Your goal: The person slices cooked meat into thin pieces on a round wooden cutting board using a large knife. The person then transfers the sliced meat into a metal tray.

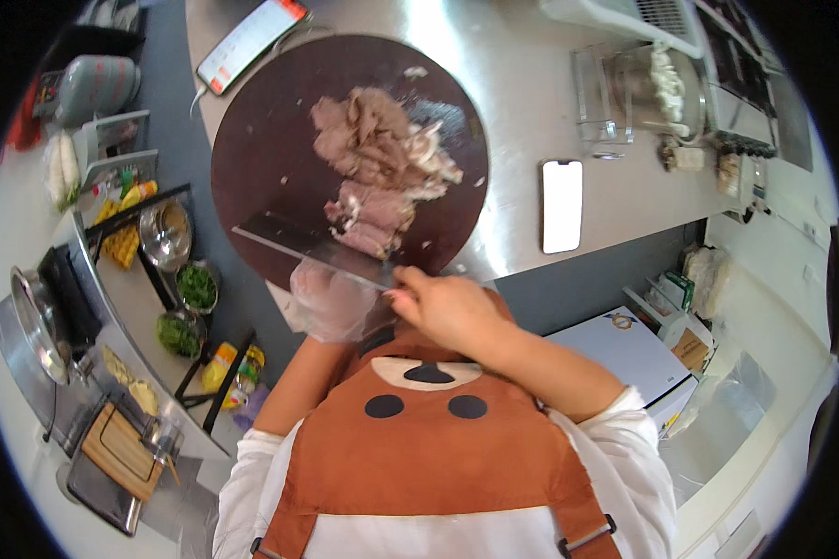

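My right hand [451, 307] is closed around the handle of a cleaver [300, 244], whose wide blade reaches left over the near edge of a round dark cutting board [259, 161]. My left hand [332, 300], in a clear plastic glove, is close under the blade at the board's near rim; its fingers are blurred, and whether it holds anything cannot be seen. Pinkish sliced meat [370, 216] lies just beyond the blade. Farther up the board is a heap of browner meat slices [363, 136], with pale fatty pieces [433, 157] at its right side.
A phone with a cable [252, 45] lies beyond the board's upper left. Another phone [561, 206] is on the steel counter [517, 91] to the right, with a clear rack [601, 98] behind it. Bowls of greens [196, 286] stand on a lower shelf at left.
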The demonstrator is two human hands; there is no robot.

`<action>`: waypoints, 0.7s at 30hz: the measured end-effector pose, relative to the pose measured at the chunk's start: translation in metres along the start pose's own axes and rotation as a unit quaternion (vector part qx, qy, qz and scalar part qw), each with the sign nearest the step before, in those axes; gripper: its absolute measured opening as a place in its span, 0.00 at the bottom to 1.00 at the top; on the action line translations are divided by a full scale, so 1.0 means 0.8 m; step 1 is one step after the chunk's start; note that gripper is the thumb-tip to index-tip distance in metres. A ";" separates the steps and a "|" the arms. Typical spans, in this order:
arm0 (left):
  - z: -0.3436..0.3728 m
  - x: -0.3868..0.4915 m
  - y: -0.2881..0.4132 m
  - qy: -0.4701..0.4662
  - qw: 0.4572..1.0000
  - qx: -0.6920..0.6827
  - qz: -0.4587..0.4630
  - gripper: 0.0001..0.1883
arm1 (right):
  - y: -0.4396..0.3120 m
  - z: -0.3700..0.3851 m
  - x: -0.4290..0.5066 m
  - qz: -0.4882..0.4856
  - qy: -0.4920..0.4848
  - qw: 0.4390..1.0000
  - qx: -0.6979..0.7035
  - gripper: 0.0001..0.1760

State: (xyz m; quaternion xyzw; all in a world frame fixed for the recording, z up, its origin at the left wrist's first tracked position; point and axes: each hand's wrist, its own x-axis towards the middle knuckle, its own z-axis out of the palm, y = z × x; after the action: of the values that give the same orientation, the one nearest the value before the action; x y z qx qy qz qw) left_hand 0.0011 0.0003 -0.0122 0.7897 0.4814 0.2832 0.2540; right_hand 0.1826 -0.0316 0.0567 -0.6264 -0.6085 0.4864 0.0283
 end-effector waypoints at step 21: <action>-0.032 0.013 0.017 -0.047 0.972 0.201 0.108 0.30 | 0.086 -0.079 0.027 -0.084 0.070 0.994 0.010 0.25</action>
State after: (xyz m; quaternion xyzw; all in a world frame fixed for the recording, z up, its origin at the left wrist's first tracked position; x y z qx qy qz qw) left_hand -0.0041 0.0071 0.0174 0.8842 0.4281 0.1688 0.0801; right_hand 0.2692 0.0032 0.0343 -0.6049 -0.6508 0.4435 0.1175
